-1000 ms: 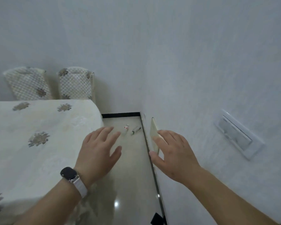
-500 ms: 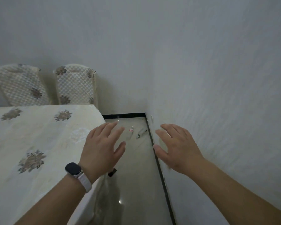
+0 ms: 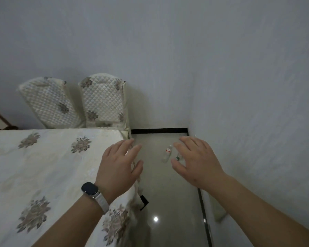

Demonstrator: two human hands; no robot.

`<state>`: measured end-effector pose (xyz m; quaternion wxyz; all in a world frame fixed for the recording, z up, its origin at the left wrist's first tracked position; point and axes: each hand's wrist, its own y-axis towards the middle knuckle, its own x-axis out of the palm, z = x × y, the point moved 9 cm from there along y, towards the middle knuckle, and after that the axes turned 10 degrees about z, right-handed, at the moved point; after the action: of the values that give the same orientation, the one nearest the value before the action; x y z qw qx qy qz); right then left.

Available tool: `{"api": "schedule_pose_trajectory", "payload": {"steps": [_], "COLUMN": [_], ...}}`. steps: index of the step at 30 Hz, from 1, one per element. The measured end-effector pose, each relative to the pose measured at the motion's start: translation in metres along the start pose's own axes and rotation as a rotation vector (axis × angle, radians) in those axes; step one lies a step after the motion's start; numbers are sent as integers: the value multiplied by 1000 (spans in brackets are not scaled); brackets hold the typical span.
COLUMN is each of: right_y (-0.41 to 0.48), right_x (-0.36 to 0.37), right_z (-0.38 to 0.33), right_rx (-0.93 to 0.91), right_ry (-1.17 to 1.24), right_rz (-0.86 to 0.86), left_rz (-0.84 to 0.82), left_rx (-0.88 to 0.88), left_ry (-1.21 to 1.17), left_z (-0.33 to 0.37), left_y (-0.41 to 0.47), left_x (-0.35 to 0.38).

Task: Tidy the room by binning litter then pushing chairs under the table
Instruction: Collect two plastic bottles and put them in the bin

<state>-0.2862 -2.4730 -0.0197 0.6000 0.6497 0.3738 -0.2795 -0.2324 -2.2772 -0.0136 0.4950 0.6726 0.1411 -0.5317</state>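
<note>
- Both hands, left hand (image 3: 118, 168) and right hand (image 3: 196, 161), hang spread wide and empty above the floor (image 3: 168, 193).
- Two small bottles (image 3: 167, 153) lie on the floor near the far corner, partly behind the right hand.
- Two chairs (image 3: 103, 102) stand at the table's (image 3: 43, 166) far end.

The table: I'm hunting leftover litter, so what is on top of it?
Only the floral tablecloth shows on the table; no litter is visible. The left hand and forearm hide its near corner. Two small bottles lie on the floor beside it.
</note>
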Motion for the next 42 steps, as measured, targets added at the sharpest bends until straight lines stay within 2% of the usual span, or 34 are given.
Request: {"api": "schedule_pose_trajectory", "payload": {"steps": [5, 9, 17, 21, 24, 27, 36, 42], "right_y": [57, 92, 173, 224, 265, 303, 354, 382], "right_x": [35, 65, 147, 182, 203, 222, 282, 337], "right_z": [44, 66, 132, 156, 171, 183, 222, 249], "right_rx": [-28, -41, -4, 6, 27, 25, 83, 98], "right_ry": [-2, -4, -74, -140, -167, -166, -144, -75], "right_rz": [-16, -55, -127, -195, -186, -163, -211, -238], "left_rz": [54, 37, -29, 4, 49, 21, 20, -60], "left_rx": [-3, -17, -38, 4, 42, 71, 127, 133], "left_ry": [-20, -33, -111, -165, -187, -196, -224, -177], "left_z": [0, -18, -60, -77, -93, -107, -123, -128], "left_y": [69, 108, 200, 266, 309, 349, 417, 449], "left_x": [31, 65, 183, 223, 246, 274, 326, 371]}}
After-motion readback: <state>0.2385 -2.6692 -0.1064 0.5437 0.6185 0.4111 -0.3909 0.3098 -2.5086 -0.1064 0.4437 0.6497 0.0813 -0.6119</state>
